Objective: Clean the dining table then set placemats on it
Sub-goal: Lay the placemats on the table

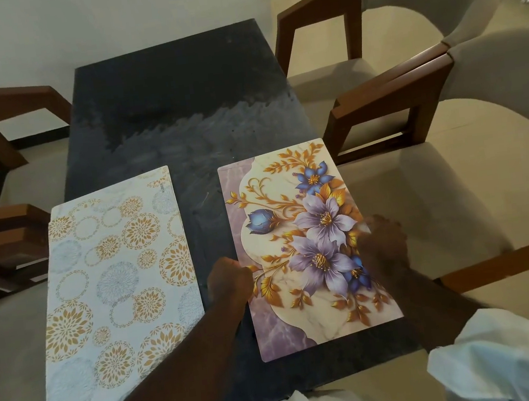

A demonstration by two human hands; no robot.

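Observation:
A dark stone dining table runs away from me, with damp wipe streaks across its middle. A white placemat with gold and grey circles lies on its near left, overhanging the left edge. On the near right lies a floral placemat with purple and blue flowers. My left hand pinches the floral mat's left edge. At the mat's right edge, my right hand grips it with curled fingers, slightly blurred.
Beige padded chairs with brown wooden frames stand on both sides: two on the right and two on the left. A white wall closes the far end. My white garment shows at the bottom right.

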